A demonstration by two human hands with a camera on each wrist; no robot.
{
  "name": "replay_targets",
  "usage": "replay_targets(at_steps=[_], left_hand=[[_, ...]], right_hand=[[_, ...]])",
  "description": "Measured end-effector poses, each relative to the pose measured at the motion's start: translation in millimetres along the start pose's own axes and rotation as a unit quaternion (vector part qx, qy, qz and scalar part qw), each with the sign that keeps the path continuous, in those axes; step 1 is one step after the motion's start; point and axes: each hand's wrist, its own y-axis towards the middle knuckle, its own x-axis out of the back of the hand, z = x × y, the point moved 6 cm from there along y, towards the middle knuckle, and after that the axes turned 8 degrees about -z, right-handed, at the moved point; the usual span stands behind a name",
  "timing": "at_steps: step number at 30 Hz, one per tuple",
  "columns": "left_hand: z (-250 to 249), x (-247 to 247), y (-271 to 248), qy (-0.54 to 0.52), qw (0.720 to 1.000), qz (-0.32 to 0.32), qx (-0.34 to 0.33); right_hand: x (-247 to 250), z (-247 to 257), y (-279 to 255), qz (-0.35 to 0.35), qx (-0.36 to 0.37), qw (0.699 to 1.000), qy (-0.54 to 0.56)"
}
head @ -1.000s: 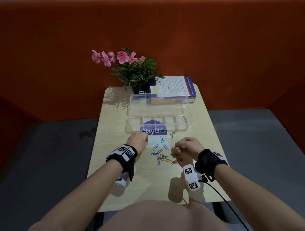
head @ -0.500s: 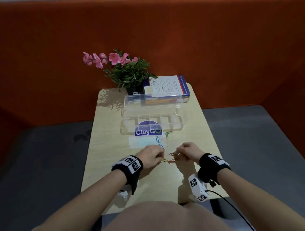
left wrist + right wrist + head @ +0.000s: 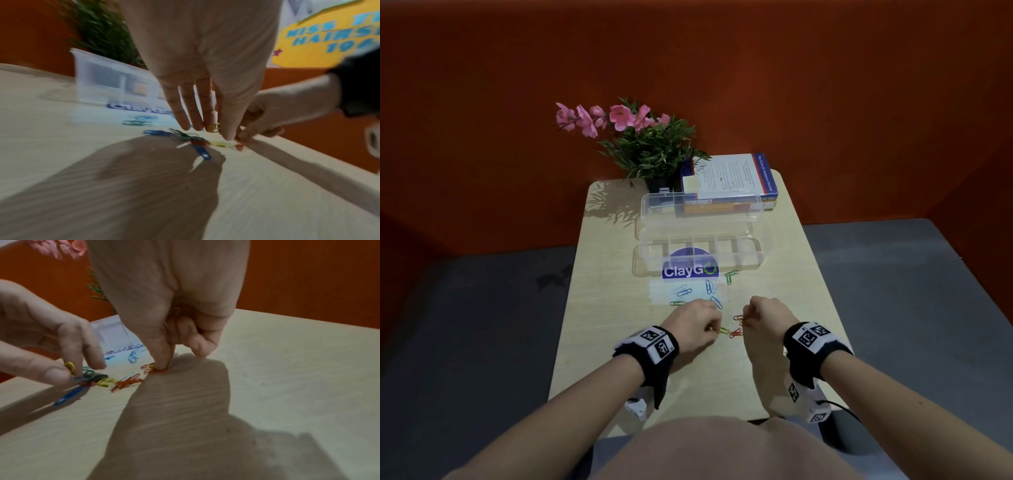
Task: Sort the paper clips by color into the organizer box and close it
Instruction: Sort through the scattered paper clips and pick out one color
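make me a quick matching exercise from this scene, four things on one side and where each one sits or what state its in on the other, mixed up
Things:
1. organizer box
2. book
3. green paper clip
4. left hand

Places or states:
A. lies alone on the table, just right of the ClayGo sticker
B. pinches a yellow paper clip
C. lid open, compartments showing no clips
D. at the table's far edge, beside the potted plant

Pairs: 1-C, 2-D, 3-A, 4-B

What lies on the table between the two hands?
Head view: a yellow clip and red clips lie between the left hand and right hand.
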Motion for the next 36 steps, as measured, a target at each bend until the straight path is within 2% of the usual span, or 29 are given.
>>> replay_targets(at_steps=[4, 7, 9, 13, 16, 20, 23, 27, 29, 31, 33, 34, 36], left_hand=[[-11.6, -11.8, 7.2, 0.056, 0.997, 0.035, -0.032], [-16.1, -12.0, 12.1, 0.072, 0.996, 0.036, -0.044], [-17.5, -13.0, 15.5, 0.076, 0.995, 0.049, -0.043], [-19.4, -12.7, 19.0, 0.084, 0.992, 0.082, -0.044], [-15.5, -8.2, 21.2, 0.086, 0.991, 0.092, -0.041], [-2.6, 1.9, 26.5, 0.027, 0.996, 0.084, 0.019], [12.7, 13.0, 27.7, -0.065, 0.993, 0.024, 0.096], [37.7, 35.0, 25.2, -0.211, 0.948, -0.075, 0.225], [53.1, 52.1, 24.7, -0.258, 0.918, -0.131, 0.271], [73.6, 71.1, 24.2, -0.311, 0.871, -0.199, 0.325], [94.4, 88.6, 23.9, -0.338, 0.824, -0.257, 0.375], [102.6, 95.4, 25.1, -0.338, 0.81, -0.276, 0.393], [114.3, 104.1, 30.1, -0.323, 0.798, -0.294, 0.415]], right_hand=[[8.6, -7.9, 4.0, -0.009, -0.044, 0.999, -0.001], [15.6, -21.2, 5.8, -0.037, -0.099, 0.99, 0.098], [15.9, -28.2, 3.7, -0.039, -0.15, 0.962, 0.224], [15.5, -29.9, -2.5, -0.031, -0.219, 0.884, 0.413], [15.2, -32.2, -3.9, -0.029, -0.256, 0.858, 0.445], [10.7, -24.4, -8.2, 0.006, -0.275, 0.814, 0.512], [8.4, -16.1, -7.6, 0.026, -0.266, 0.788, 0.554], [7.6, -8.5, -6.0, 0.031, -0.265, 0.757, 0.597], [9.0, -4.6, -4.8, 0.03, -0.253, 0.766, 0.591], [9.8, -1.3, -3.3, 0.028, -0.234, 0.779, 0.581], [7.1, 3.0, -2.2, 0.032, -0.229, 0.78, 0.582], [5.5, 5.5, -1.7, 0.036, -0.229, 0.777, 0.585], [3.5, 10.4, 1.0, 0.04, -0.227, 0.779, 0.583]])
